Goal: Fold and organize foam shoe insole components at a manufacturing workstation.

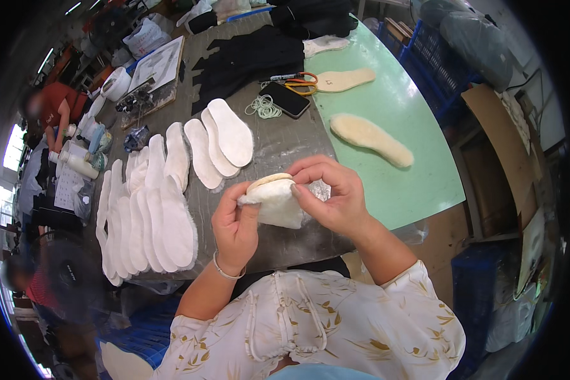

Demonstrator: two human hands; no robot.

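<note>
Cluttered workshop bench [285, 145], grey mat. At frame centre, your left hand [234, 225] and right hand [335, 196] both pinch a folded fleece insole [275, 199]. Keep edges aligned, grip even.

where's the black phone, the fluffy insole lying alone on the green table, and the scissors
black phone [284, 99], head view, middle of its dark screen
fluffy insole [370, 139], head view, middle of its woolly top
scissors [303, 83], head view, on the orange handle loops
</note>
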